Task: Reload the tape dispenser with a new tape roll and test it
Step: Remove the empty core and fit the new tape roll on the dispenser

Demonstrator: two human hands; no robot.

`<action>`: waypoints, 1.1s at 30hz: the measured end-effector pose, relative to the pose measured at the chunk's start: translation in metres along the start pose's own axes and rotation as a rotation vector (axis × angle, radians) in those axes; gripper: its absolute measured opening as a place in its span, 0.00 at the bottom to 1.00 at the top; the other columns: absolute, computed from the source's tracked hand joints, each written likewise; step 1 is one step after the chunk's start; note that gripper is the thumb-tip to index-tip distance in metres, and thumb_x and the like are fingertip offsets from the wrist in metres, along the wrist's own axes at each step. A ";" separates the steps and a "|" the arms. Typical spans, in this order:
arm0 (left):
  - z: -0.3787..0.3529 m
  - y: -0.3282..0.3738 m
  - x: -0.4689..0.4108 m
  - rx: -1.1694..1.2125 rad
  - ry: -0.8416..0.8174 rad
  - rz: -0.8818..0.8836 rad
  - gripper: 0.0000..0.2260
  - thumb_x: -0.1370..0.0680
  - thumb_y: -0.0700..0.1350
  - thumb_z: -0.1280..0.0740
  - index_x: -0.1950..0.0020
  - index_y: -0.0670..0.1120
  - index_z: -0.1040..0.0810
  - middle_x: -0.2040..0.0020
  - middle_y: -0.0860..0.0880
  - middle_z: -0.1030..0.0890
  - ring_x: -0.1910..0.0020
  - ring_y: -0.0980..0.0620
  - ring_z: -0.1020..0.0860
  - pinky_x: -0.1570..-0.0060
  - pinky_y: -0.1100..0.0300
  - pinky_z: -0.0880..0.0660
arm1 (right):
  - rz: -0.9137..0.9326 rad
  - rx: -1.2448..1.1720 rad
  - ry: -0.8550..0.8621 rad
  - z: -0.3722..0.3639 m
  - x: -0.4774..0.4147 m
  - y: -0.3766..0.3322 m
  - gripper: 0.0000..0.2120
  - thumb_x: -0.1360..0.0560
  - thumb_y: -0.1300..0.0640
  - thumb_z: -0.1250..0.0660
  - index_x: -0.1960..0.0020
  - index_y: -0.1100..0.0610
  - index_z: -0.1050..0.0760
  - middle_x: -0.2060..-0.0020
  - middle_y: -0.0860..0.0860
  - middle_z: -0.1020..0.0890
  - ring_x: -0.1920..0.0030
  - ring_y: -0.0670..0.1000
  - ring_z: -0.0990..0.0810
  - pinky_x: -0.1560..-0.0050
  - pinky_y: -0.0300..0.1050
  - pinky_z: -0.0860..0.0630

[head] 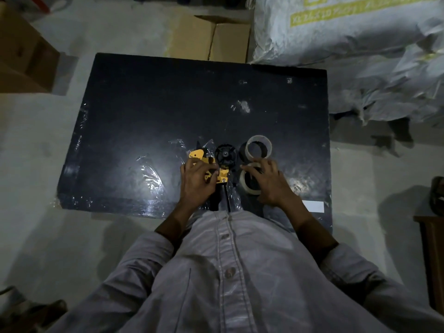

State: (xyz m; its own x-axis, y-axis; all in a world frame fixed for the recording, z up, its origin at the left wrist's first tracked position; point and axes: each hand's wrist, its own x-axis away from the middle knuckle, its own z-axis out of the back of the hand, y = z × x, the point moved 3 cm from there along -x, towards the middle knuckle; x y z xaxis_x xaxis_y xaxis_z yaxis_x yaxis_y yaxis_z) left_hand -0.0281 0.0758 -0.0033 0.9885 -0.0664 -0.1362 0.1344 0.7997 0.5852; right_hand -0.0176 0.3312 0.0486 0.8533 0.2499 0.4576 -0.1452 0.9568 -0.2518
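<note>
A yellow and black tape dispenser [222, 164] lies flat on the black table [149, 116] near its front edge, its black spool wheel bare of any roll. My left hand [195, 181] presses down on the dispenser's yellow body. Two clear tape rolls lie flat to the right of it. The far roll [259, 150] is untouched. My right hand [269, 183] rests over the near roll [249, 183], fingers spread across its rim. The dispenser's black handle points toward my body and is partly hidden by my shirt.
Strips of old clear tape are stuck to the table around the dispenser. A cardboard box [216, 39] stands behind the table, more boxes [21, 51] at the far left. White sacks [360, 44] are piled at the right. A white label [313, 206] sits by the front edge.
</note>
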 end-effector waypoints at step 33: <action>0.035 -0.002 -0.087 0.322 -0.249 0.373 0.12 0.21 0.50 0.19 0.40 0.49 0.09 0.52 0.54 0.09 0.65 0.68 0.18 0.59 0.65 0.19 | 0.223 -0.064 -0.033 0.074 -0.100 -0.058 0.54 0.30 0.53 0.13 0.12 0.44 0.37 0.25 0.55 0.30 0.27 0.63 0.32 0.27 0.61 0.26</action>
State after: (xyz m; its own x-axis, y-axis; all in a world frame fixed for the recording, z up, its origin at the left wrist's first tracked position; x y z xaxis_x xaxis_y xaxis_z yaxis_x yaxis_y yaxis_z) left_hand -0.1118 0.0587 0.0353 0.9546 0.0165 0.2974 -0.2523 0.5755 0.7779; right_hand -0.1313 0.2622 0.0806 0.7867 0.4599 0.4118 -0.2956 0.8663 -0.4027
